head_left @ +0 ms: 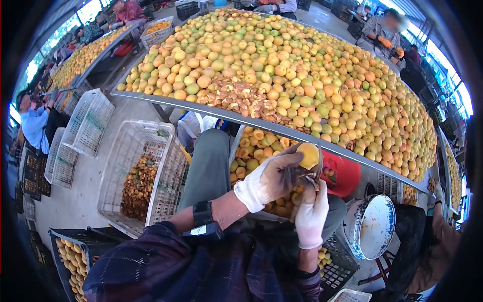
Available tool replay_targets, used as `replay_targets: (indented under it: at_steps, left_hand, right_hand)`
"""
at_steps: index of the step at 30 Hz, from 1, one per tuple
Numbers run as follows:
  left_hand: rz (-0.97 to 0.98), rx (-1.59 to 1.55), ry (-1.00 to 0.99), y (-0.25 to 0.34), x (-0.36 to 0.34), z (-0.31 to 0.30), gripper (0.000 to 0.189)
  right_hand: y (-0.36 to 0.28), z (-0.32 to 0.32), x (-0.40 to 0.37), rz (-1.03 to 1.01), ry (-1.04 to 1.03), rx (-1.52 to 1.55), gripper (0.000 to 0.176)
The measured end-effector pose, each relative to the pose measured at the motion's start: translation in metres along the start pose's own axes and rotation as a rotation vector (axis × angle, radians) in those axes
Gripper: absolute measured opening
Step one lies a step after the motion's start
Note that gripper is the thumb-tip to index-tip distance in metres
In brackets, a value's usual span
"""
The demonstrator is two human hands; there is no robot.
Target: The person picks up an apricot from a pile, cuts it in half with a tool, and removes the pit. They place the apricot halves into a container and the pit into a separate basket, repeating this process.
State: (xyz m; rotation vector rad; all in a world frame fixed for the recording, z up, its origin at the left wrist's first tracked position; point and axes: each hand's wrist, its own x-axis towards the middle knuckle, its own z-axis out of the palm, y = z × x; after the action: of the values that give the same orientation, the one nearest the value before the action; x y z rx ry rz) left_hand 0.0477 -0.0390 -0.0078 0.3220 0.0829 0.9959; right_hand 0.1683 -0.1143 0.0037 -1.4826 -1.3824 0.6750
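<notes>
My left hand (276,176), in a white glove with stained brown fingers, is closed around a yellow-orange apricot (308,155) whose flat, cut-looking side faces up. Just below it, my right hand (311,214), in a white glove too, is closed on a thin metal tool (319,168) that curves up beside the fruit. Most of that tool is hidden by fingers and glare. Both hands are above a crate of apricot halves (255,141) between my knees. On the table edge ahead lies a pile of brown apricot pits (239,95).
A metal-edged table (201,107) heaped with whole apricots (282,55) spans the front. To the left stands a white crate (111,186) with brown scraps. A red bucket (344,173) and a white paint-worn drum (376,226) are at right. Other people work around.
</notes>
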Motion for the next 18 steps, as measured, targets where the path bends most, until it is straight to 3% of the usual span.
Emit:
replay_targets:
  at_steps: [2, 4, 5, 6, 8, 11, 15, 18]
  left_hand:
    - [0.022, 0.034, 0.005, -0.007, -0.001, 0.000, 0.042]
    - [-0.013, 0.005, 0.070, -0.012, -0.002, 0.002, 0.047]
    - [-0.001, 0.062, 0.107, -0.015, -0.003, 0.001, 0.052]
    - [0.001, 0.060, 0.106, -0.017, -0.003, 0.000, 0.052]
    - [-0.018, 0.038, 0.070, -0.018, -0.003, -0.001, 0.051]
    - [-0.005, 0.021, 0.101, -0.022, -0.002, -0.004, 0.050]
    - [-0.012, 0.011, 0.136, -0.018, -0.007, 0.009, 0.045]
    - [-0.035, 0.077, 0.106, -0.015, -0.011, 0.007, 0.048]
  right_hand:
    - [-0.007, 0.005, -0.001, -0.059, 0.034, -0.045, 0.032]
    - [0.001, 0.013, -0.003, 0.058, 0.027, 0.108, 0.028]
    - [0.000, 0.017, -0.003, -0.130, 0.091, 0.022, 0.028]
    - [0.002, 0.017, -0.003, -0.131, 0.089, 0.019, 0.028]
    - [0.008, 0.016, -0.005, -0.015, 0.065, 0.089, 0.028]
    - [0.007, 0.011, -0.005, 0.004, 0.035, 0.037, 0.029]
    - [0.011, 0.012, -0.001, -0.085, 0.056, 0.046, 0.030]
    - [0.004, 0.001, -0.001, 0.068, -0.032, -0.002, 0.030]
